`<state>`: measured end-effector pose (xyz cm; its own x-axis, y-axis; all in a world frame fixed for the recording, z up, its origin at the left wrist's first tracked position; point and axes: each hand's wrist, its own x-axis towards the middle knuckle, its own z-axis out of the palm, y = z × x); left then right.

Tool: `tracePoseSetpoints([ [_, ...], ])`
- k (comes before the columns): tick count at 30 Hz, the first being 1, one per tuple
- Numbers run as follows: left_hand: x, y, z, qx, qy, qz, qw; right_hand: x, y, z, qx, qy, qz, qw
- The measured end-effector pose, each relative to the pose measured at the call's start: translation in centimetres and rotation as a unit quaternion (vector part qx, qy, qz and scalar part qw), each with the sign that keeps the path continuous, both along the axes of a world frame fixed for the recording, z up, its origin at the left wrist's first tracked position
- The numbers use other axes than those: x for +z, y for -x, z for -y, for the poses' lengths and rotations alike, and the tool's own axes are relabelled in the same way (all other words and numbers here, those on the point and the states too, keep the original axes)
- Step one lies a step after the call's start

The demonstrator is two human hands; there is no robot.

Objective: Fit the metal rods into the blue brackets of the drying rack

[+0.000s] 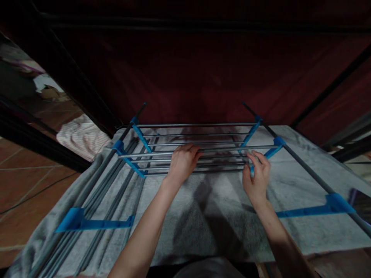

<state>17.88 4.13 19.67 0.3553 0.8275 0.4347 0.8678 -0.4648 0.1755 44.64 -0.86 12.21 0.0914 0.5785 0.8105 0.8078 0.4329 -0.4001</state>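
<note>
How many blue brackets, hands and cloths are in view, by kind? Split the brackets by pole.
Blue brackets, left pole: 3
Blue brackets, right pole: 3
Bare hands: 2
Grey cloth under the rods: 1
Striped cloth on the floor: 1
Total: 10

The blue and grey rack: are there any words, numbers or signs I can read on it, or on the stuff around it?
None that I can read.
Blue brackets and grey rods: no readable marks.
Grey cloth: no writing seen.
Dark thing at the right edge: too blurred to tell.
</note>
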Motion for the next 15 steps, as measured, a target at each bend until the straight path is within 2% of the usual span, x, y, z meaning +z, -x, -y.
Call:
tracePoseSetpoints([
  [5, -0.1, 0.0, -0.2, 0.0, -0.01, 0.004, 1.0, 2.4, 2.0, -3.0, 0.055, 0.035, 0.134, 0.989],
  [11, -0.4, 0.3, -0.6, -0.015, -0.012, 0.002, 1.0, 3.2, 2.1, -5.8, 0.062, 0.07, 0.224, 0.97],
  [15, -0.6, 0.7, 0.0, -0.019, -0.076, 0.038, 0.996, 3.6, 1.7, -6.1, 0.064, 0.075, 0.24, 0.966],
])
